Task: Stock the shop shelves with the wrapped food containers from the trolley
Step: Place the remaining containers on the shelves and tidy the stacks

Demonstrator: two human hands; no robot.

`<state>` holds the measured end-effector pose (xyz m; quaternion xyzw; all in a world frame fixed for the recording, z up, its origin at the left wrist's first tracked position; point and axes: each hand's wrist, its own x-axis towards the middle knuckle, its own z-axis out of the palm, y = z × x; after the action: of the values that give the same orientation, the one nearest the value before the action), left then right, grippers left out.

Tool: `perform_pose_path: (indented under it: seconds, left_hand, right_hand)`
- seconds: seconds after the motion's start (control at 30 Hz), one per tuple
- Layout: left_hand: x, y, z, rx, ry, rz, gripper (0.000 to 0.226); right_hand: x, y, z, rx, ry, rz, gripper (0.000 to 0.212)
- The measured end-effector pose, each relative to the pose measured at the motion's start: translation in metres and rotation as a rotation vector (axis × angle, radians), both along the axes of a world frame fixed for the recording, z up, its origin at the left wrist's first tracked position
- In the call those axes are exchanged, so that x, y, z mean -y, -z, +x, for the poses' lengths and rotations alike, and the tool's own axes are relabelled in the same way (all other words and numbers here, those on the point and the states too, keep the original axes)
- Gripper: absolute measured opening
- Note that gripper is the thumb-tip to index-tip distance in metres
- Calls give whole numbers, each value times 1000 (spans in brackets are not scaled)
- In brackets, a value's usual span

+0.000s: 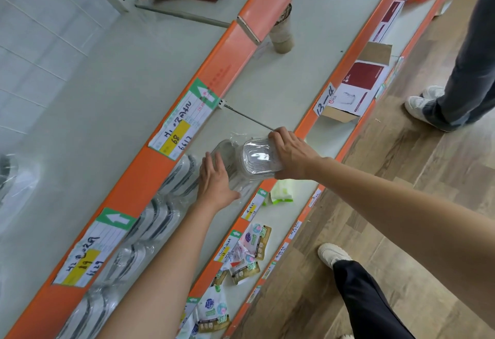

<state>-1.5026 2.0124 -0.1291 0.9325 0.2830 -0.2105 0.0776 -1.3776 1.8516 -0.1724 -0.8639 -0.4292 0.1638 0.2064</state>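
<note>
Both hands reach onto the pale grey shelf (289,81) with its orange front edge. The right hand (290,155) curls its fingers over the far end of a clear plastic food container wrapped in transparent film (258,159) and grips it, holding it just above the shelf near the front edge. The left hand (217,180) lies flat, fingers straight and together, pressing on the loose film and a second clear wrapped container (226,151) just left of the one being held. Further to the left of that hand, a row of wrapped clear containers with dark-rimmed lids (160,215) stands along the same shelf. Above the left hand, a white and yellow price label with a green arrow (182,124) hangs on the upper shelf's orange edge. Below the hands, on the lower shelf, lie small printed sachets (249,253). To the right of the right hand, a red and white carton (359,84) sits on a lower shelf.
</note>
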Motion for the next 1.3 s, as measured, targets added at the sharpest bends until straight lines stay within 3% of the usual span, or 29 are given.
perform_pose_path:
  seconds: [0.13, 0.3, 0.57, 0.73, 0.97, 1.17, 1.3]
  left_hand:
    - [-2, 6, 15, 83, -23, 85, 102]
    - [2, 6, 24, 112, -106, 182, 115]
    - [38, -15, -47, 123, -98, 224, 96]
    - [67, -53, -126, 146, -180, 154, 100]
    - [94, -128, -216, 398, -223, 302, 98]
    - [92, -189, -244, 769, -375, 431, 102]
    - [68, -224, -243, 738, -480, 438, 95]
  right_hand:
    - [5, 6, 9, -58, -34, -26, 95]
    - [12, 9, 11, -141, -78, -19, 94]
    - [38, -13, -22, -116, -144, -42, 93]
    - [51, -50, -73, -3, -280, 60, 94]
    - [53, -128, -126, 34, -415, 187, 100]
    - [29, -213, -142, 67, -404, 386, 104]
    - [-5, -249, -142, 130, -328, 448, 104]
